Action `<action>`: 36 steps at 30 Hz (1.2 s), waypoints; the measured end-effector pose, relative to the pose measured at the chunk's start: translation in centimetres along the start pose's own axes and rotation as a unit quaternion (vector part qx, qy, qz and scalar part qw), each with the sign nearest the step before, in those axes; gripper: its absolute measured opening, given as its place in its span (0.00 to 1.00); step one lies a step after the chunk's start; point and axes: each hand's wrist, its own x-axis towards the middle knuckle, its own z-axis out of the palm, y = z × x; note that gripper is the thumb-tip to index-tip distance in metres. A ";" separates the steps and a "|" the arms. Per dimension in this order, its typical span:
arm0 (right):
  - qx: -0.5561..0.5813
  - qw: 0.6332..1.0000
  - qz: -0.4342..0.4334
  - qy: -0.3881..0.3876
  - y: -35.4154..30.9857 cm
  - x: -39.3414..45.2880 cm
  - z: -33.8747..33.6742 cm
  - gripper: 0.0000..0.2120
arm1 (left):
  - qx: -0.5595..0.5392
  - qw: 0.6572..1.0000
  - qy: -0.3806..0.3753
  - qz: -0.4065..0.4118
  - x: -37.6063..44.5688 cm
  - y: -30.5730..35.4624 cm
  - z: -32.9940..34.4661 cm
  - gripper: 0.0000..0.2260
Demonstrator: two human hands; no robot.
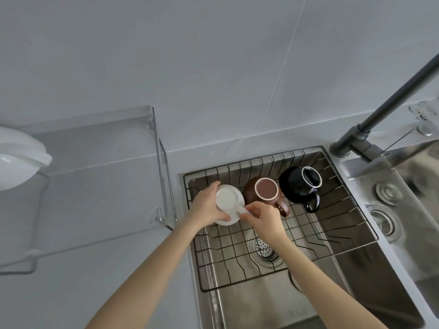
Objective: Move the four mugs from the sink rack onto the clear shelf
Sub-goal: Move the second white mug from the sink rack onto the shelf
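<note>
A black wire rack (332, 224) sits in the steel sink. Three mugs rest upside down in it: a white mug (227, 198) at the left, a brown mug (266, 191) in the middle, a black mug (301, 186) at the right. My left hand (205, 205) wraps the white mug's left side. My right hand (263, 218) pinches its handle. The clear shelf (99, 186) stands on the counter to the left. A white mug (16, 157) stands at the shelf's left end, partly cut off by the frame's edge.
A dark faucet (370, 129) rises at the right, above a second sink basin (389, 210) with drain fittings. A round drain (263, 250) shows under the rack. Grey wall tiles stand behind the counter.
</note>
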 end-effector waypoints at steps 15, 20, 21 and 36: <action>0.096 0.984 -0.147 0.041 -10.7 -5.2 -6.4 0.05 | -0.040 0.969 0.195 0.144 -7.8 6.9 -7.3 0.41; 0.102 0.968 -0.225 0.040 -16.2 -7.7 -7.5 0.04 | -0.061 0.942 0.273 0.184 -11.6 8.0 -11.6 0.41; 0.101 0.965 -0.239 0.035 -17.3 -8.2 -7.4 0.03 | -0.064 0.937 0.289 0.185 -12.4 7.8 -12.4 0.42; 0.067 0.943 -0.312 -0.092 -27.3 -10.9 5.5 0.02 | -0.110 0.894 0.423 0.094 -21.0 -3.9 -20.6 0.40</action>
